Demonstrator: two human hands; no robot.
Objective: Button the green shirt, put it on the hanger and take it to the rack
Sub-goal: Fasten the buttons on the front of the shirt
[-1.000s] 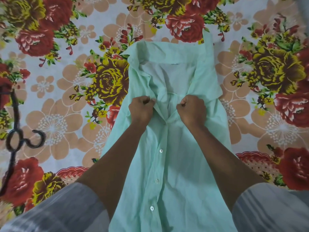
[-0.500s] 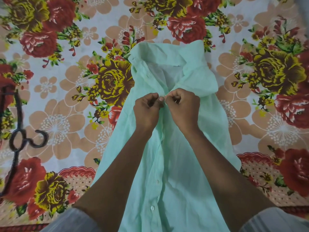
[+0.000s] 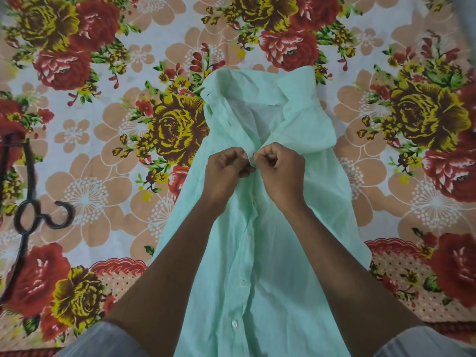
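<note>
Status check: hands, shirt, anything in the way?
Left hand and right hand pinching green shirt placket below collar. Lower buttons done. Hanger lies far left. Nothing blocking.

Floral bedsheet [image 3: 85, 155] under a spread pale green shirt [image 3: 273, 279], black hanger [image 3: 24, 197] at its left edge.

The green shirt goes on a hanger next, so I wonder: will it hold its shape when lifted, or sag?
The green shirt will probably sag: it is creased all over and bunches where the left hand and right hand pinch its front edges. It looks thin, faintly see-through near the collar, so likely light. The open collar may slide off a hanger.
</note>
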